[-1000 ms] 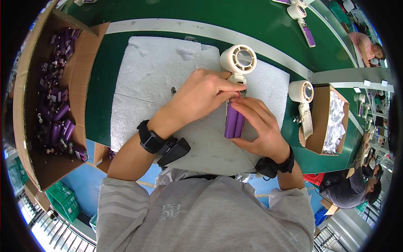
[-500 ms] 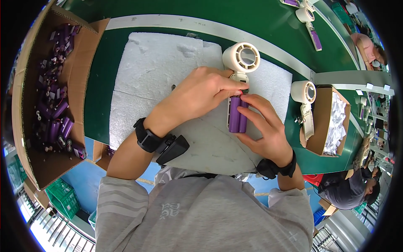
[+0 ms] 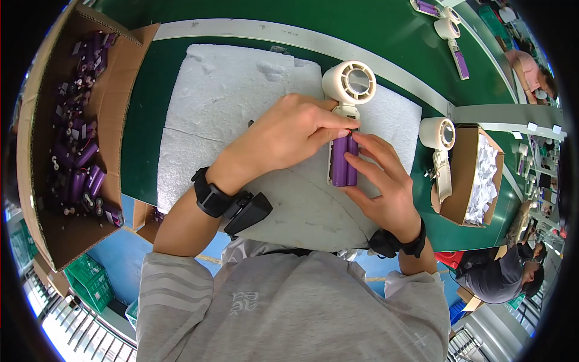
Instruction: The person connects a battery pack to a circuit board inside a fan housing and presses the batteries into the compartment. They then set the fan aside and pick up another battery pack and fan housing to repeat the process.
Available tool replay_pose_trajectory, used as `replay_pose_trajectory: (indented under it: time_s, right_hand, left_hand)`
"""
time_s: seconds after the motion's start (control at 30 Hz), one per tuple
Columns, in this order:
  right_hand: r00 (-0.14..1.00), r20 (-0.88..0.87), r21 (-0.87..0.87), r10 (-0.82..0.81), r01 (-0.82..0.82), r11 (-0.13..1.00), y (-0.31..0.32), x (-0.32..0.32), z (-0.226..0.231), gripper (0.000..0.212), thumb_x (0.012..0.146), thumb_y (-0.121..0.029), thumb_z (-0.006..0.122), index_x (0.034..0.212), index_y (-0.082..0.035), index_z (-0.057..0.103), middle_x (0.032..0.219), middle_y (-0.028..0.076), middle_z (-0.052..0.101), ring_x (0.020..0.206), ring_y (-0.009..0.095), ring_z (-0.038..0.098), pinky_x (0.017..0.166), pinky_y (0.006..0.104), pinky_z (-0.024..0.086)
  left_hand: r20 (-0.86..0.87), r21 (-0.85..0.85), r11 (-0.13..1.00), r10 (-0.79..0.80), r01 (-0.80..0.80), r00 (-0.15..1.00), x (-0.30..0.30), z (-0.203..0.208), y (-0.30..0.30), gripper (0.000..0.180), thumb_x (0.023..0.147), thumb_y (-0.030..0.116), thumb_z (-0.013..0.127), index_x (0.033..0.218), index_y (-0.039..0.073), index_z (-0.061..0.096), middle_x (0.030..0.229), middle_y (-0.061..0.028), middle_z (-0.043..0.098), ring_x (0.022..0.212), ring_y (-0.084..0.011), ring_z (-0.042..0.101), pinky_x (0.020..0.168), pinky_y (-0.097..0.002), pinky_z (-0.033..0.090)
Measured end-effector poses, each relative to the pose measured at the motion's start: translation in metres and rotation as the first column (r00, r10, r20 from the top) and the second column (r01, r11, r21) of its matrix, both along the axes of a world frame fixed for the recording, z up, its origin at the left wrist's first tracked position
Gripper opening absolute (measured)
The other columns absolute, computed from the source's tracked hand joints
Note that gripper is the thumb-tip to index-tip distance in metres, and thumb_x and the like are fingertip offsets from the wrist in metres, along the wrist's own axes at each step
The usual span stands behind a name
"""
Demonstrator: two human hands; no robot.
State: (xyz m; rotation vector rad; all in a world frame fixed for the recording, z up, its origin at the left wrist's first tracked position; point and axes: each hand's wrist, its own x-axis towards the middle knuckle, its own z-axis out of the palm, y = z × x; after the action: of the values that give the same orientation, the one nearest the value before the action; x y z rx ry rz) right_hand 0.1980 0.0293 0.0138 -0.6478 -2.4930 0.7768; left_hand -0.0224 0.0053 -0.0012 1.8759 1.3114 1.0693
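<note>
A cream handheld fan (image 3: 339,84) lies on the foam pad, its round head pointing away from me and its handle shell open. Two purple cylindrical batteries (image 3: 345,166) sit side by side in or over the handle shell. My left hand (image 3: 295,130) is closed at the fan's neck, thumb and index fingertips pinching by the upper ends of the batteries, where a bit of red shows. My right hand (image 3: 383,178) grips the batteries from the right, with fingertips on their upper part and the thumb by their lower end. The fingers hide part of the handle.
A cardboard box (image 3: 136,66) of purple batteries stands at left. White foam (image 3: 199,90) lies under the work. To the right are another cream fan (image 3: 443,175) and a box of white pieces (image 3: 482,181). More fans (image 3: 459,60) lie across the green table; people sit at far right.
The batteries have shifted slightly away from me, toward the fan head, and sit closer along the handle. My right fingers have moved up a little with them. My left hand stays nearly still.
</note>
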Motion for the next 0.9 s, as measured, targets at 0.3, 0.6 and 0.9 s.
replay_pose_trajectory:
  time_s: [0.3, 0.6, 0.9]
  right_hand:
    - [0.997, 0.025, -0.028, -0.07, 0.071, 0.997, -0.006, -0.002, -0.002, 0.053, 0.056, 0.002, 0.083, 0.106, -0.002, 0.067, 0.131, 0.017, 0.056, 0.119, 0.034, 0.055, 0.092, 0.0404, 0.053]
    - [0.989, -0.036, -0.278, -0.146, 0.13, 0.952, 0.0, -0.007, -0.006, 0.068, 0.056, 0.005, 0.081, 0.117, -0.007, 0.053, 0.127, 0.012, 0.05, 0.112, 0.027, 0.056, 0.088, 0.0361, 0.052]
    - [0.987, 0.058, -0.289, -0.149, 0.16, 0.944, 0.005, -0.017, -0.002, 0.078, 0.053, 0.002, 0.084, 0.124, -0.009, 0.052, 0.125, 0.01, 0.046, 0.109, 0.025, 0.055, 0.086, 0.0334, 0.047]
  left_hand:
    - [0.012, -0.054, 0.998, 0.013, -0.013, 1.0, 0.001, 0.001, -0.002, 0.024, 0.084, 0.014, 0.068, 0.108, 0.01, 0.071, 0.092, -0.0166, 0.068, 0.079, -0.0344, 0.065, 0.077, -0.0383, 0.052]
    - [0.058, -0.118, 0.992, -0.04, 0.047, 0.997, -0.006, 0.001, 0.0, 0.044, 0.068, 0.022, 0.082, 0.109, 0.012, 0.072, 0.095, -0.0122, 0.07, 0.083, -0.0322, 0.066, 0.075, -0.0364, 0.052]
    - [0.049, -0.1, 0.995, 0.012, -0.008, 0.999, -0.005, -0.003, 0.002, 0.047, 0.064, 0.016, 0.084, 0.109, 0.012, 0.072, 0.096, -0.0133, 0.07, 0.083, -0.0311, 0.067, 0.076, -0.0349, 0.053]
